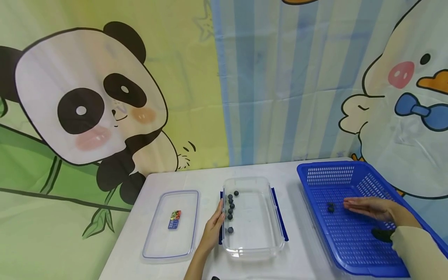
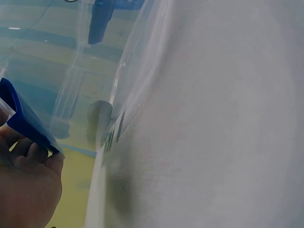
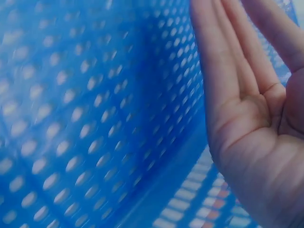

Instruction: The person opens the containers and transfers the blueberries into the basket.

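A clear plastic food container (image 1: 253, 249) with dark blue side latches stands in the middle of the table. Several blueberries (image 1: 230, 216) lie along its left wall inside. My left hand (image 1: 212, 227) rests against that wall from outside, its fingers close along the blue latch (image 2: 31, 121). To the right, my right hand (image 1: 369, 207) is inside a blue perforated basket (image 1: 364, 249), fingers straight and together, palm turned sideways. A few blueberries (image 1: 331, 209) sit on the basket floor just left of its fingertips. Nothing is held in the right hand (image 3: 247, 123).
A clear lid (image 1: 162, 245) with a small fruit-printed label lies flat on the white table (image 1: 124, 249), left of the container. Beneath the basket shows a translucent tray edge (image 1: 316, 235). A curtain with a printed panda (image 1: 94, 97) hangs behind the table.
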Tool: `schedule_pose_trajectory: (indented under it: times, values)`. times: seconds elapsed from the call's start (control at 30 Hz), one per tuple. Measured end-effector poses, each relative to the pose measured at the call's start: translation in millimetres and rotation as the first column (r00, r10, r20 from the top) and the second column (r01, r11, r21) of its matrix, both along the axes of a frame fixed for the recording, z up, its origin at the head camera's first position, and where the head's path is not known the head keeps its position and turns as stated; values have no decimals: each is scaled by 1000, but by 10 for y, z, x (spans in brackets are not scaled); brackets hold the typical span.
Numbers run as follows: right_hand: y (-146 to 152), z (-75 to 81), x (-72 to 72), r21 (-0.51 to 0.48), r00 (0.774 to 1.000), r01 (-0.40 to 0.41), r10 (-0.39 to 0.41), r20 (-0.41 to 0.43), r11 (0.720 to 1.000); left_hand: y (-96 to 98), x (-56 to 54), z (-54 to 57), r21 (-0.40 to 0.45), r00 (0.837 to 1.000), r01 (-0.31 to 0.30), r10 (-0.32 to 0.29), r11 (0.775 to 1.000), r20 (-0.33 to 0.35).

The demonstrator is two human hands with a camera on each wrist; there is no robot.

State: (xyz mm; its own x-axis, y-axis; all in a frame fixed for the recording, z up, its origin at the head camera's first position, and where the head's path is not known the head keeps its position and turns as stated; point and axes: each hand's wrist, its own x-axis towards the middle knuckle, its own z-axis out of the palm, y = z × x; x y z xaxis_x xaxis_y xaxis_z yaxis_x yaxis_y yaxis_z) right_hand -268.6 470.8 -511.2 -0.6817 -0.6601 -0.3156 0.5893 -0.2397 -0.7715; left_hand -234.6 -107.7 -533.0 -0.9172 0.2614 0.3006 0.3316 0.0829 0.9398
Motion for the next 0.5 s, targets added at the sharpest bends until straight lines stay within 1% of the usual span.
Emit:
schedule_pose_trajectory:
  times: [0.1, 0.17, 0.23, 0.3, 0.4, 0.5]
  values:
    - [-155, 132, -71, -1, 996, -25, 25, -86, 1000, -13, -49, -106, -4, 1000, -13, 13, 1000, 10]
    - [-334, 270, -139, -2, 987, -50, 49, -154, 999, -23, -82, -178, -16, 1000, -23, 24, 1000, 19]
    - [-572, 435, -210, 14, 972, -70, 71, -223, 997, -27, -95, -215, -22, 999, -32, 33, 999, 26]
    - [-859, 608, -264, 46, 958, -74, 84, -276, 996, -30, -99, -230, -20, 999, -35, 35, 999, 30]
    - [-1366, 829, -306, 140, 945, -47, 90, -315, 989, -29, -102, -229, -20, 999, -31, 32, 999, 26]
    - [-1908, 954, -316, 227, 942, -38, 111, -317, 973, -25, -100, -204, -18, 1000, -23, 23, 1000, 18]
